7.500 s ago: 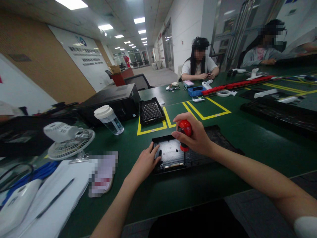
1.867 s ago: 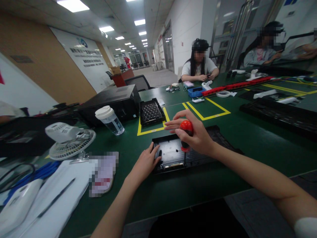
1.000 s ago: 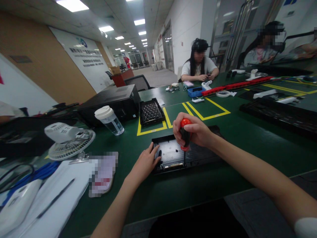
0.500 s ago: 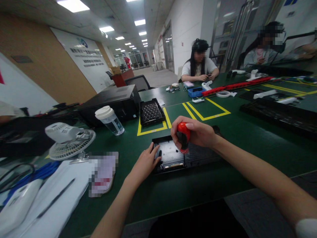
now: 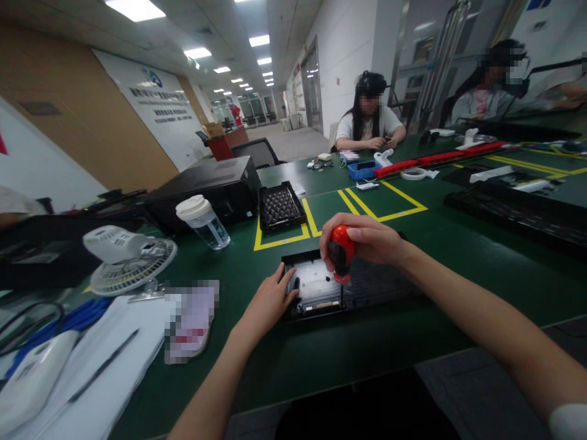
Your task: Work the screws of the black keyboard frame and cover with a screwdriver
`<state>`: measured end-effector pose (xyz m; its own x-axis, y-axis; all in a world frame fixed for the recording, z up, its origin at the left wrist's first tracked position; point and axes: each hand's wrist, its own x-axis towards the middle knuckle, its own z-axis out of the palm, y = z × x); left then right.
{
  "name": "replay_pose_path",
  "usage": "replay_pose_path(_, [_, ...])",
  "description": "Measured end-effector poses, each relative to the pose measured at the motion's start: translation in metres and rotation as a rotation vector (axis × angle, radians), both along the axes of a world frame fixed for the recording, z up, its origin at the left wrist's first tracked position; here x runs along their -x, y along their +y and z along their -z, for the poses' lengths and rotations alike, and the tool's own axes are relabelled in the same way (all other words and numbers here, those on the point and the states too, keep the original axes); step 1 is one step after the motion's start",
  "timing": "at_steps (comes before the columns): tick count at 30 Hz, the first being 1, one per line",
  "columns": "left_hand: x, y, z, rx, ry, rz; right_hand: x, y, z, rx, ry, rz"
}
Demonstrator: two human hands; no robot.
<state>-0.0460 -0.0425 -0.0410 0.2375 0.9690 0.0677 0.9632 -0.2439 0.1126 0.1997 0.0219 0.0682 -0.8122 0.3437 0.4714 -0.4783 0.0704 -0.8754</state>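
Note:
A red and black screwdriver [image 5: 340, 252] stands upright in my right hand [image 5: 367, 241], whose fingers wrap round its stubby handle. Its tip meets the near edge of a black plastic casing [image 5: 380, 290] that lies flat on the green table. My left hand [image 5: 270, 296] rests on the left end of the casing, fingers spread out over the rim. Between the hands shows the shiny inner face of the casing, with a pale strip [image 5: 323, 305] along its near side. The right part of the casing is partly covered by my right hand and forearm.
Left of me are a fan [image 5: 131, 256], a lidded cup [image 5: 204, 223], a phone [image 5: 192, 324] and papers [image 5: 98, 366] with a pen. Behind stand a black tray [image 5: 282, 208] and a big black box [image 5: 206, 189]. A blue bin [image 5: 362, 170] is near a seated person [image 5: 369, 116].
My right hand and the screwdriver have shifted very slightly to the right, and the fingers have turned a little on the handle. The left hand and the casing stay put.

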Motion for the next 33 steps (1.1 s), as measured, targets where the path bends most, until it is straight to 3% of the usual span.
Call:
replay_pose_path(19, [-0.0013, 0.0002, -0.0031, 0.016, 0.002, -0.005, -0.0045, 0.0076, -0.0016, -0.121, 0.027, 0.014])
replay_pose_path(33, [0.0016, 0.0013, 0.0035, 0.004, -0.004, 0.003, -0.0052, 0.0058, -0.0027, -0.202, 0.021, 0.104])
